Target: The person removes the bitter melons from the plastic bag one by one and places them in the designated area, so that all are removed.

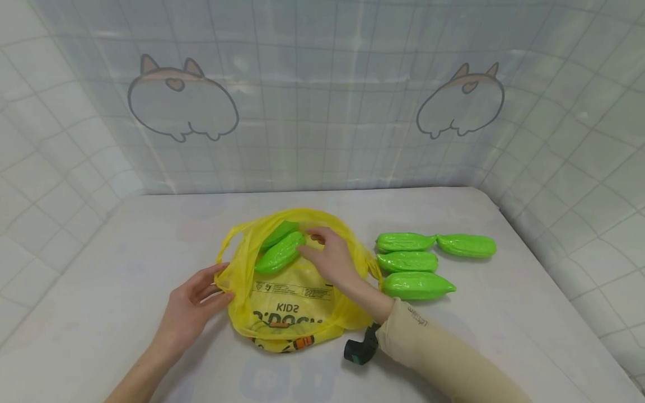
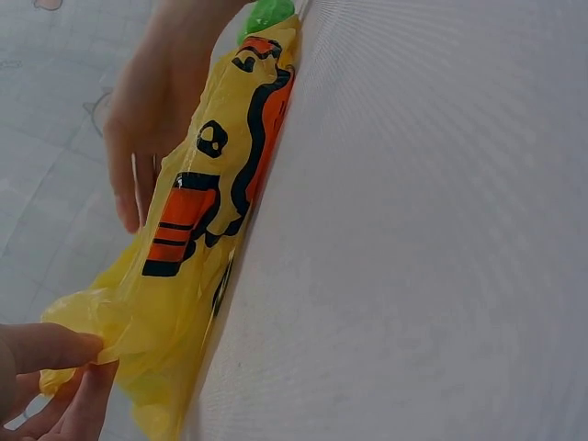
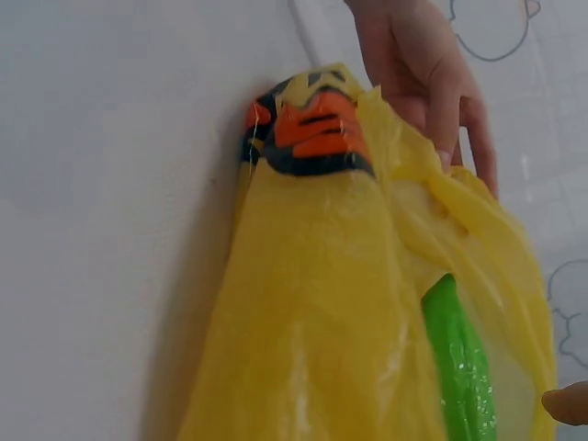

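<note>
A yellow plastic bag [image 1: 241, 305] with black and orange print lies with its mouth spread wide. My left hand [image 1: 194, 296] pinches the left edge of its mouth between thumb and fingers; the left wrist view shows the thin plastic bunched at the fingertips [image 2: 78, 344]. Two glossy green cucumber-shaped pieces lie inside, the nearer one [image 1: 279, 254] in front of the other [image 1: 278, 232]. Over the opening, my right hand [image 1: 335, 260] has its fingers loosely bent and parted, thumb tip close to the nearer piece's end. Only a fingertip [image 3: 568, 404] appears in the right wrist view.
Right of the bag several more green pieces [image 1: 418, 285] lie close together, one [image 1: 466, 245] farther right, end to end with another. A small black object [image 1: 360, 350] sits beneath the right sleeve. Grid-patterned sheeting [image 1: 322, 112] rises behind and beside the white table [image 1: 514, 336].
</note>
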`<state>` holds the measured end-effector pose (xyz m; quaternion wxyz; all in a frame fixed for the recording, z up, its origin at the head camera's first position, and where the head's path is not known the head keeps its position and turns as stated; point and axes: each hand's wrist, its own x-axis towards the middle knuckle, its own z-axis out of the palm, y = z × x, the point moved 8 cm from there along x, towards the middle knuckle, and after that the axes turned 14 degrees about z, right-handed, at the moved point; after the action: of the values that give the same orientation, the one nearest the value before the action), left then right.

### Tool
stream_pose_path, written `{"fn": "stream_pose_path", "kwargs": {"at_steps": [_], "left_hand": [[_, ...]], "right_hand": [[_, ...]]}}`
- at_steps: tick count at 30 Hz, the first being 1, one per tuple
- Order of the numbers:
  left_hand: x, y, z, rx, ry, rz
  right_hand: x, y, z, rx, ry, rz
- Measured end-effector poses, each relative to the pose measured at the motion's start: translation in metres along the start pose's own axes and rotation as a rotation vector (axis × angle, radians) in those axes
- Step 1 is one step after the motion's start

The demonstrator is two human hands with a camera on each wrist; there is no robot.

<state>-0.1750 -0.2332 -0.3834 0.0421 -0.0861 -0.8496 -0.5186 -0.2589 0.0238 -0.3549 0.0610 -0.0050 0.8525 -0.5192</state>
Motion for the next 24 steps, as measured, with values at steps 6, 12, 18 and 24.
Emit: {"fn": "stream_pose_path", "kwargs": {"at_steps": [6,12,18,24], "left_hand": [[-0.001,0.001,0.0,-0.014,0.006,0.014],[-0.001,0.001,0.0,-0.013,0.007,0.012],[-0.001,0.002,0.0,-0.004,0.01,0.012],[-0.002,0.003,0.0,-0.008,0.017,0.018]], "right_hand": [[0.015,0.004,0.012,-0.015,-0.005,0.037],[0.024,0.006,0.018,-0.028,-0.003,0.046],[0.027,0.008,0.022,-0.023,-0.021,0.052],[0.03,0.009,0.026,-0.037,-0.043,0.055]]}}
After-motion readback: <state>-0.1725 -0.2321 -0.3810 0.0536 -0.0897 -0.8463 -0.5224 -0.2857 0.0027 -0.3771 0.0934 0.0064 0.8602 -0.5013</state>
